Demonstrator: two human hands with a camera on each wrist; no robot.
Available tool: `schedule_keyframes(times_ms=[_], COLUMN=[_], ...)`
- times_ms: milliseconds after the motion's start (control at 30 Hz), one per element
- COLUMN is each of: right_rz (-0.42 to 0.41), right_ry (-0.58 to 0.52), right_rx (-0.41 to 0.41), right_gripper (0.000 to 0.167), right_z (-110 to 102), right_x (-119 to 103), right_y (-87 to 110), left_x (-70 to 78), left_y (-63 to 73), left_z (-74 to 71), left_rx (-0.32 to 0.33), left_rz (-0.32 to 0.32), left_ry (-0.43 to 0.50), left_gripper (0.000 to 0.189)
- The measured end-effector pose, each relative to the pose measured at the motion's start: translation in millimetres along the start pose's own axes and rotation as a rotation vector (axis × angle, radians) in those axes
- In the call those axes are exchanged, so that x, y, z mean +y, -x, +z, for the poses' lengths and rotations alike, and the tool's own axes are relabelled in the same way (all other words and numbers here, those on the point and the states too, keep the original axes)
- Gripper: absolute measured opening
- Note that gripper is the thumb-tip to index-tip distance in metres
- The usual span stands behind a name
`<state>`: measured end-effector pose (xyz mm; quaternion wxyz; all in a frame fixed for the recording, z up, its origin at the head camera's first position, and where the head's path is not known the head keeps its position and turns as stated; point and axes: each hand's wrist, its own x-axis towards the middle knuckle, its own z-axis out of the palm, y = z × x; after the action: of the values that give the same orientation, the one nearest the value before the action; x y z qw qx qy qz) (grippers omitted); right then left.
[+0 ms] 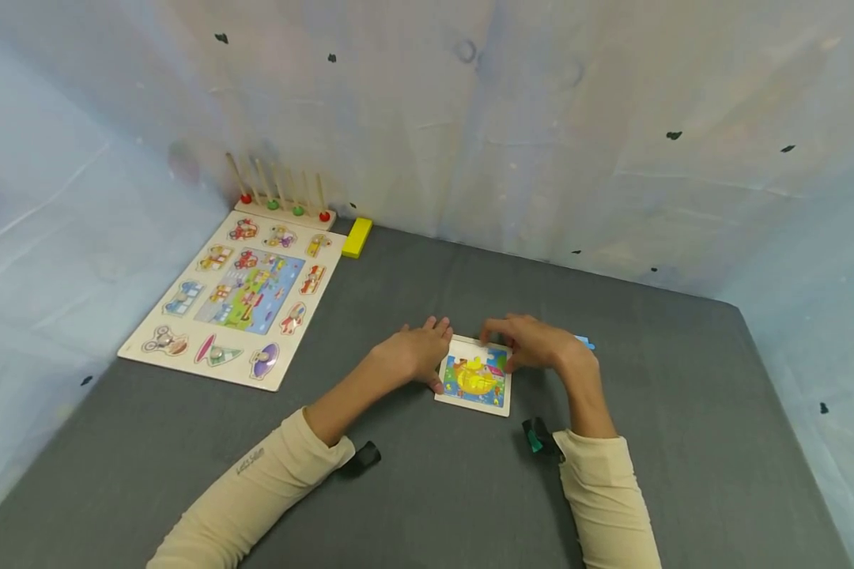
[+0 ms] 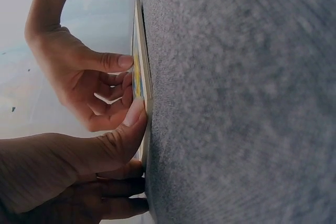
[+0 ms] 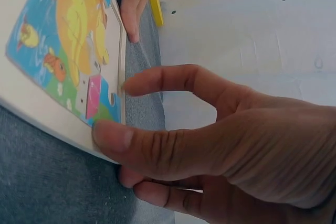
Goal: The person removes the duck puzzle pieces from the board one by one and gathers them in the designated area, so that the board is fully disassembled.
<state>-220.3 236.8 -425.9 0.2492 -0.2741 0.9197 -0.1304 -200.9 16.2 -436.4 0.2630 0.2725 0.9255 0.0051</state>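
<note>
A small square jigsaw puzzle [image 1: 475,408] in a pale wooden frame lies on the grey table, with a yellow duck picture and a bare strip along its far side. My left hand [image 1: 418,352] rests along its left edge, fingers fairly straight; in the left wrist view the thumb [image 2: 137,113] presses that edge. At the far right corner my right hand [image 1: 541,344] bends its thumb and index finger about a blue-green corner piece [image 3: 107,109]. The right thumb [image 3: 118,136] overlaps the frame there; the remaining fingers curl beside the board. A blue piece [image 1: 585,342] lies beyond the right wrist, partly hidden.
At the left lies a large wooden peg puzzle board [image 1: 206,359] with vehicle and building pictures. Behind it stands a peg rack [image 1: 285,212] with red and green beads, and a yellow block [image 1: 357,238] sits by its corner. Pale sheeting [image 1: 512,142] walls the table.
</note>
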Motion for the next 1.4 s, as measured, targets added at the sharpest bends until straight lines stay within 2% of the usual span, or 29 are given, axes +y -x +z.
schedule_keyframes(times_ms=[333, 567, 733, 967, 1400], right_rz=[0.027, 0.016, 0.006, 0.041, 0.015], right_ry=[0.021, 0.071, 0.083, 0.089, 0.052], right_rx=[-0.006, 0.007, -0.003, -0.020, -0.021], right_gripper=[0.029, 0.043, 0.037, 0.035, 0.026], right_z=[-1.1, -3.6, -2.1, -1.8, -2.5], right_x=[-2.8, -3.5, -3.6, -6.2, -5.8], right_y=[-1.3, -3.1, -6.0, -5.4, -3.1], left_x=[0.9, -0.1, 0.1, 0.5, 1.1], left_y=[1.2, 0.9, 1.1, 0.6, 1.5], left_z=[-1.5, -2.6, -2.1, 0.0, -0.9], left_rx=[-0.003, 0.012, -0.001, 0.000, -0.007], left_rz=[-0.001, 0.001, 0.003, -0.003, 0.000], left_ry=[-0.004, -0.029, -0.036, -0.022, -0.036], left_gripper=[0.103, 0.103, 0.103, 0.102, 0.103])
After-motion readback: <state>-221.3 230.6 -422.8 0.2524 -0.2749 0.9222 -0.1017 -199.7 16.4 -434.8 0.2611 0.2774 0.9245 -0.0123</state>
